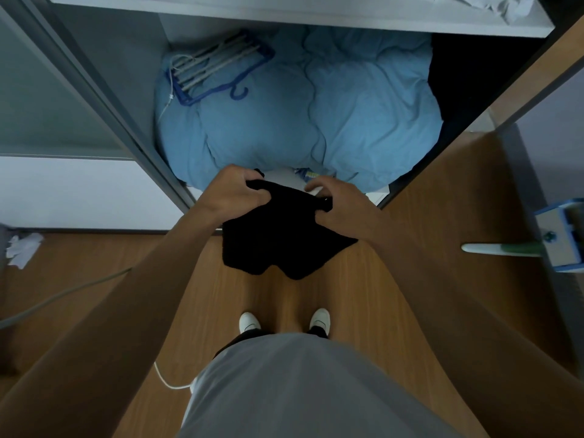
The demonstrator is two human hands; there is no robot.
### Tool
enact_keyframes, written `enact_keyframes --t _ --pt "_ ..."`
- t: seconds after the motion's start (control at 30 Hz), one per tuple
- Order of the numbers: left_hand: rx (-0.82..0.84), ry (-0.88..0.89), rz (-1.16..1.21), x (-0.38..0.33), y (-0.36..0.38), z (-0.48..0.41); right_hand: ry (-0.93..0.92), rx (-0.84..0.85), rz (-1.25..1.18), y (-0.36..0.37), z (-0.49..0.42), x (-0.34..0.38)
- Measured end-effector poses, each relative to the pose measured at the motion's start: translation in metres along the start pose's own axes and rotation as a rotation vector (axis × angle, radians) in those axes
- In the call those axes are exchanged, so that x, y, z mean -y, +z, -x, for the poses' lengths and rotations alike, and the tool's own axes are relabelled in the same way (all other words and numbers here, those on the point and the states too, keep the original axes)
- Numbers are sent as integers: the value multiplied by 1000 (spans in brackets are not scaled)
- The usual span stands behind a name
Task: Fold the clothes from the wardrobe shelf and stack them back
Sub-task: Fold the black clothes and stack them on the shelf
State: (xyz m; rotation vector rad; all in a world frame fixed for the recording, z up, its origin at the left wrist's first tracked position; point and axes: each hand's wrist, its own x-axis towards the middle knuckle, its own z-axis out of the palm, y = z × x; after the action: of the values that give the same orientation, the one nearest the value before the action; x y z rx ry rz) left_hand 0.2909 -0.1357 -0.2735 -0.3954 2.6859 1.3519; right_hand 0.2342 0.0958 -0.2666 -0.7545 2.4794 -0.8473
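Mid-fold, I'd say: left hand (235,191) and right hand (336,205) each pinch a top corner of the black fuzzy cloth (278,245), hanging at 12 o'clock from the feet. Next, probably bring the corners together.

Dim, bluish light falls on a brown wood-grain floor (284,305) before an open wardrobe (132,52), grey sliding door (38,99) at its left, wood-coloured panel (458,191) at its right, a puffy blue duvet (316,115) filling the lower compartment, blue hangers (215,67) lying on top.
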Motion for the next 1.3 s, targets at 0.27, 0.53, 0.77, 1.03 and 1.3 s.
enact_keyframes --t 0.27,0.53,0.77,1.03,1.3 --pt "-6 -24 197 -10 -5 5 9 110 -120 7 -8 17" --pt "-180 63 326 3 4 7 128 194 -358 -21 -11 28" --pt "227 -28 834 19 -2 24 239 211 -659 -25 -13 28" --pt "394 -174 840 20 12 28 368 201 -1262 -37 1 8" --pt "65 -338 1102 5 -1 18 398 154 -1742 8 12 -19"
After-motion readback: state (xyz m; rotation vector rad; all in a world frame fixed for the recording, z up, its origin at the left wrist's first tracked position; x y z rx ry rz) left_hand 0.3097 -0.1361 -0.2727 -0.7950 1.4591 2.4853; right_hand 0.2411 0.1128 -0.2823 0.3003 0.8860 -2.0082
